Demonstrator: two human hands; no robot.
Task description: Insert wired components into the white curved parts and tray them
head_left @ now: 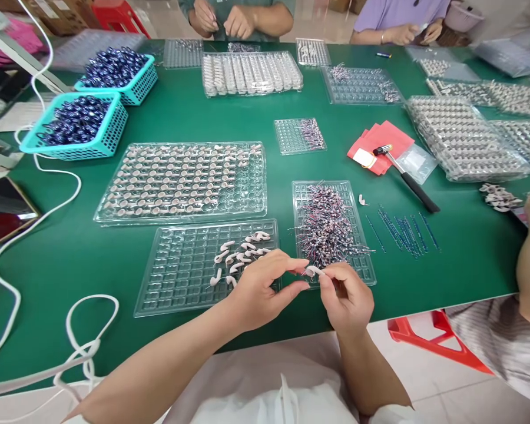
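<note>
The right hand (347, 297) pinches a small white piece (314, 270) by one end; the left hand (258, 288) has thumb and forefinger parted, forefinger at its other end. It looks light, stiff, smooth, probably easily dropped; fingertips on its edges should suit. Just beyond lies a tray (357, 218) of wires (324, 221).

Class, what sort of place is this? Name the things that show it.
Probably an assembly workshop for small parts: a clear tray holds rows of similar whitish pieces, wired parts lie heaped nearby, and another person's hand is busy at the same green table.
</note>
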